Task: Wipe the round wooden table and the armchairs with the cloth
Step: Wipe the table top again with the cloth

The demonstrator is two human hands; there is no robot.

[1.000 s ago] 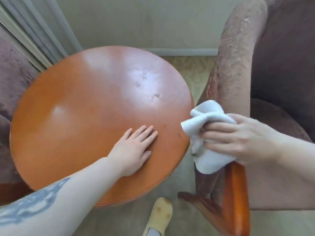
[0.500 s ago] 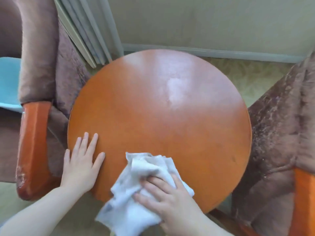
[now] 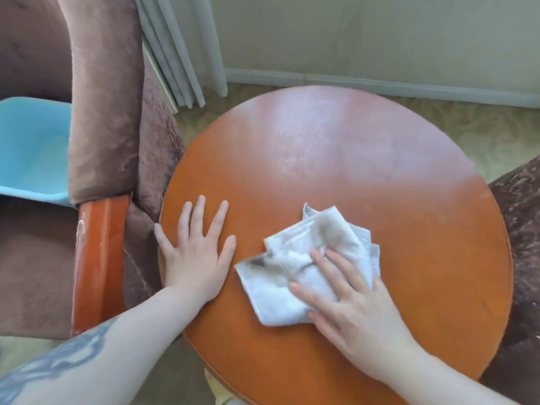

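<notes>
The round wooden table fills the middle of the view, glossy orange-brown. A crumpled white cloth, smudged grey, lies on its near part. My right hand presses flat on the cloth, fingers spread over it. My left hand rests palm down on the table's left edge, fingers apart, holding nothing. One brown velvet armchair with an orange wooden arm end stands at the left, touching the table. A second armchair shows at the right edge.
A light blue plastic basin sits on the left armchair's seat. Grey curtains hang behind the table at the back left. A pale wall with a skirting board runs along the back. Patterned carpet lies around the table.
My right hand has carried the cloth from the right armchair's arm onto the table and pushed it away from the near edge. My left hand stays flat at the table's left edge.
</notes>
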